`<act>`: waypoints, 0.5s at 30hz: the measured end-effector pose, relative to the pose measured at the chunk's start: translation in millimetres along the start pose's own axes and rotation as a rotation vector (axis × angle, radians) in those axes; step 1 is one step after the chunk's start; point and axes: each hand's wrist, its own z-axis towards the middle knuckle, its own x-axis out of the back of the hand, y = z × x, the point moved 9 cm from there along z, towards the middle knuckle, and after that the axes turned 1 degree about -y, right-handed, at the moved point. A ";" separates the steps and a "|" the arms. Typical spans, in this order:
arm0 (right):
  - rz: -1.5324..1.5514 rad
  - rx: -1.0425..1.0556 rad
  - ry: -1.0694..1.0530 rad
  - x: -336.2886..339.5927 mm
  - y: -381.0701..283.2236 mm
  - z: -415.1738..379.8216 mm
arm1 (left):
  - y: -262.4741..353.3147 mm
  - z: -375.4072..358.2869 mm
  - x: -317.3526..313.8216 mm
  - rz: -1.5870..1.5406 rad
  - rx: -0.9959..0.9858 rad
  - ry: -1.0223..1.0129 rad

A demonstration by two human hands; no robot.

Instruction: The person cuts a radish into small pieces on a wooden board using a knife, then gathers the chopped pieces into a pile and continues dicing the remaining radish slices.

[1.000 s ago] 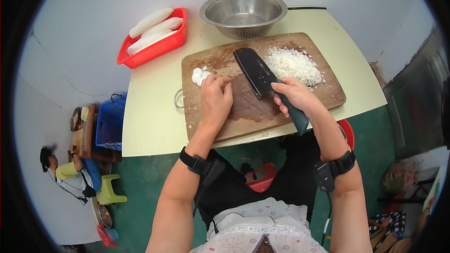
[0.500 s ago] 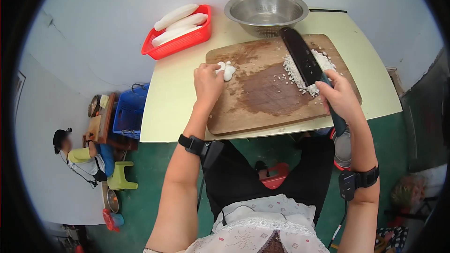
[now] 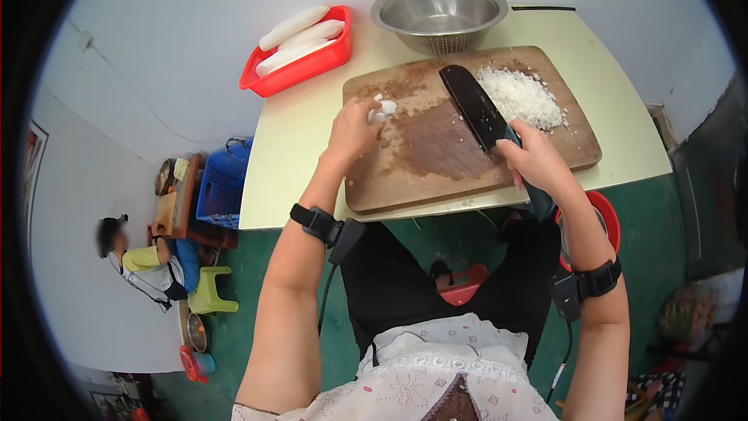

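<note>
My right hand (image 3: 536, 157) is closed round the dark green handle of a black-bladed kitchen knife (image 3: 472, 107). The blade lies across the middle of a wooden cutting board (image 3: 374, 187), just left of a heap of finely chopped white radish (image 3: 522, 99). At the board's left side, my left hand (image 3: 354, 129) has its fingers curled against small white radish pieces (image 3: 387, 107). Its fingertips partly cover those pieces.
A red basket (image 3: 312, 67) with several peeled white radishes (image 3: 294, 27) stands at the back left. Behind the board is a steel basin (image 3: 439, 19) nested with a perforated one. A person (image 3: 152, 261) sits far left beside a blue crate (image 3: 222, 187).
The knife has moved left off the chopped heap towards the board's middle, leaving the heap more fully in sight. My left hand has shifted slightly right, still at the white pieces.
</note>
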 end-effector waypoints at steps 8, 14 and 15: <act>-0.057 -0.019 -0.018 -0.5 -2.2 0.8 | -10.4 -3.2 15.4 -0.092 0.092 0.008; -0.076 -0.027 -0.015 -1.2 2.3 2.2 | -12.9 -1.7 -0.6 -0.323 0.094 -0.098; -0.071 -0.029 -0.011 -1.1 2.6 1.7 | -6.0 -2.3 0.5 -0.290 0.083 -0.111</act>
